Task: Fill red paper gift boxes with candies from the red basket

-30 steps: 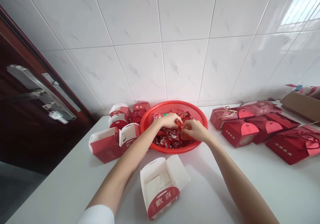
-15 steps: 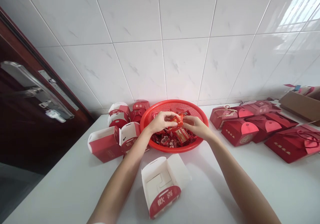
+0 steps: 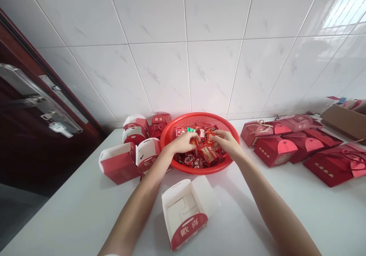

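Observation:
A red plastic basket (image 3: 200, 171) full of wrapped candies (image 3: 197, 160) stands against the wall, and both my hands reach into it. The fingers of my right hand (image 3: 227, 143) are pinched on an orange-red wrapped candy (image 3: 210, 137) above the pile. My left hand (image 3: 184, 143) is curled low over the candies to the left; something orange shows by its fingertips, but what they hold is partly hidden. Between my forearms stands an open red-and-white gift box (image 3: 184, 212), its white inside bare and its lid flap raised.
Several open red-and-white boxes (image 3: 120, 164) stand left of the basket, beside a closed red box (image 3: 161, 118). Several closed red boxes (image 3: 276, 149) sit at the right, near a brown cardboard carton (image 3: 343, 120). A tiled wall (image 3: 211, 76) backs the white table; a door (image 3: 34, 134) is at left.
My hands, which were together at an orange packet, have moved apart. The left has shifted left and down, and a green-wrapped candy and others now show between and behind them.

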Demonstrator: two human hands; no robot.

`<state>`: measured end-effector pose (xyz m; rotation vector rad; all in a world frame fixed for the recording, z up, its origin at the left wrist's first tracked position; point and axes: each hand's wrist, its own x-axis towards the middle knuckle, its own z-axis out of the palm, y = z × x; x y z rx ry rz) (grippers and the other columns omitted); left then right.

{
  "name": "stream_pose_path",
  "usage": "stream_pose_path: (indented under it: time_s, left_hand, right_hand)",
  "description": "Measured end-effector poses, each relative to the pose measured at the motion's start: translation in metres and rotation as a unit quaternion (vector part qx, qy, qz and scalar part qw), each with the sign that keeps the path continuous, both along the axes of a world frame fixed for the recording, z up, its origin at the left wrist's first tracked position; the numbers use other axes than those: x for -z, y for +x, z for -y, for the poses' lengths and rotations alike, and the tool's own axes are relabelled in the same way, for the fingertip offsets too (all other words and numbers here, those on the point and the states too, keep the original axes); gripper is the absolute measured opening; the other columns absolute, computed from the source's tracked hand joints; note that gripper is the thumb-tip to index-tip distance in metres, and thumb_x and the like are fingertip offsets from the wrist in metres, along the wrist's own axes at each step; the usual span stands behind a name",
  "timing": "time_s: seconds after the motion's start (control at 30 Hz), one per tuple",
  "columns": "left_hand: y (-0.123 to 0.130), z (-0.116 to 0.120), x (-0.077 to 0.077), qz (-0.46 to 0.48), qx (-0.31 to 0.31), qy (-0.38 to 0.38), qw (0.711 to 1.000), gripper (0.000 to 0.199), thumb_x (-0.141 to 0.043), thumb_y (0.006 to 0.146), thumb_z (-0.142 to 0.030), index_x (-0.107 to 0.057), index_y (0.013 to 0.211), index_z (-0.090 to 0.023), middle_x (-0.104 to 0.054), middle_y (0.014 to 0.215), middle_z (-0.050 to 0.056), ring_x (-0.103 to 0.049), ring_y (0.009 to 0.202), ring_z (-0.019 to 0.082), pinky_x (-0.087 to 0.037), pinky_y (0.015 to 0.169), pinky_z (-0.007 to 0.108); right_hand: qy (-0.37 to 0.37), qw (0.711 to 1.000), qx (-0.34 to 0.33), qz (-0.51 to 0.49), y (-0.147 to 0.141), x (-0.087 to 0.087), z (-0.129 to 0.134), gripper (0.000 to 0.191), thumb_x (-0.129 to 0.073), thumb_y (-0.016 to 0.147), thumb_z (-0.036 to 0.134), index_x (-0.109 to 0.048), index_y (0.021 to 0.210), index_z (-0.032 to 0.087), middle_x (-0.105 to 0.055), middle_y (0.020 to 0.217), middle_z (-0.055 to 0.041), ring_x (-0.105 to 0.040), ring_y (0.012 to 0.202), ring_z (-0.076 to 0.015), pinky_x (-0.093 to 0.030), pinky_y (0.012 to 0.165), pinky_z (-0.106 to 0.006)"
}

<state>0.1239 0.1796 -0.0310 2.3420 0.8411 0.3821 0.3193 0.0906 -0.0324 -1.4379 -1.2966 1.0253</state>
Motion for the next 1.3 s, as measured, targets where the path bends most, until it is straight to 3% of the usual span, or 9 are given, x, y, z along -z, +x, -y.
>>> stream_pose_path:
  time_s: [0.13,0.27,0.37,0.57,0.67,0.83,0.93,1.13,1.3]
  left_hand:
    - [0.003,0.003,0.001,-0.047,0.03,0.01,0.998,0.042,-0.068,0.065,-0.01,-0.077,0.104,-0.023,-0.075,0.116,0.004,-0.068,0.109,0.028,-0.05,0.096,0.032]
    - [0.006,0.003,0.003,-0.086,0.043,0.021,0.995,0.039,-0.071,0.067,-0.009,-0.08,0.102,-0.023,-0.076,0.112,0.005,-0.068,0.109,0.029,-0.049,0.099,0.034]
    - [0.007,0.002,0.003,-0.102,0.052,0.026,0.993,0.036,-0.071,0.07,-0.01,-0.08,0.102,-0.024,-0.077,0.11,0.004,-0.068,0.11,0.027,-0.049,0.099,0.033]
    - [0.006,0.001,0.005,-0.118,0.017,0.043,0.992,0.042,-0.068,0.073,-0.01,-0.077,0.112,-0.023,-0.074,0.123,0.007,-0.066,0.116,0.029,-0.05,0.099,0.034]
    - [0.007,-0.002,0.003,-0.122,-0.012,0.053,0.991,0.045,-0.062,0.075,-0.007,-0.076,0.115,-0.022,-0.076,0.117,0.007,-0.069,0.11,0.027,-0.052,0.094,0.032]
    - [0.028,-0.018,-0.009,-0.135,-0.043,0.068,0.988,0.033,-0.065,0.079,-0.009,-0.076,0.108,-0.022,-0.076,0.11,0.008,-0.068,0.107,0.029,-0.051,0.094,0.036]
    - [0.048,-0.034,-0.01,-0.141,-0.072,0.056,0.986,0.031,-0.072,0.084,-0.016,-0.073,0.114,-0.023,-0.073,0.115,0.008,-0.066,0.111,0.029,-0.052,0.096,0.039]
    - [0.073,-0.058,0.01,-0.081,-0.119,0.001,0.99,0.036,-0.063,0.099,-0.036,-0.06,0.13,-0.018,-0.062,0.132,0.011,-0.065,0.111,0.025,-0.058,0.092,0.046]
    - [0.065,-0.059,0.003,0.06,-0.118,-0.07,0.989,0.036,-0.077,0.086,-0.03,-0.068,0.117,-0.015,-0.071,0.113,0.011,-0.068,0.105,0.026,-0.056,0.094,0.043]
  right_hand:
    - [-0.014,0.991,0.046,0.123,-0.004,0.002,0.001,0.014,-0.053,0.083,0.029,-0.059,0.073,0.02,-0.062,0.062,0.0,-0.061,0.057,-0.0168,-0.044,0.053,-0.026]
    - [-0.046,0.958,0.064,0.276,-0.011,0.006,0.003,0.02,-0.061,0.079,0.024,-0.055,0.061,0.021,-0.067,0.067,-0.0068,-0.067,0.075,-0.0252,-0.041,0.059,-0.029]
    - [-0.073,0.931,0.051,0.355,-0.016,0.007,0.006,0.016,-0.064,0.081,0.022,-0.059,0.065,0.02,-0.072,0.081,-0.0143,-0.07,0.088,-0.0317,-0.043,0.065,-0.032]
    - [-0.088,0.905,-0.005,0.416,-0.019,0.006,0.008,0.013,-0.066,0.087,0.028,-0.067,0.078,0.019,-0.074,0.089,-0.017,-0.071,0.095,-0.0323,-0.046,0.074,-0.034]
    - [-0.077,0.906,-0.021,0.416,-0.02,0.006,0.008,0.013,-0.067,0.087,0.028,-0.066,0.078,0.019,-0.074,0.09,-0.0158,-0.07,0.096,-0.0313,-0.045,0.075,-0.033]
    - [-0.051,0.923,-0.027,0.381,-0.019,0.005,0.008,0.019,-0.063,0.084,0.021,-0.055,0.067,0.021,-0.071,0.085,-0.0135,-0.068,0.091,-0.0308,-0.042,0.072,-0.033]
    - [-0.035,0.947,-0.03,0.319,-0.015,0.005,0.007,0.022,-0.062,0.081,0.016,-0.049,0.064,0.021,-0.067,0.073,-0.0071,-0.065,0.079,-0.0252,-0.039,0.066,-0.031]
    - [-0.009,0.996,-0.015,0.088,-0.004,0.002,0.002,0.011,-0.054,0.085,0.029,-0.056,0.079,0.021,-0.062,0.069,0.0002,-0.062,0.066,-0.017,-0.046,0.057,-0.026]
    - [0.003,0.993,0.038,-0.113,0.004,-0.001,-0.003,0.022,-0.058,0.083,0.042,-0.052,0.092,0.023,-0.067,0.086,-0.0036,-0.069,0.071,-0.018,-0.057,0.062,-0.029]
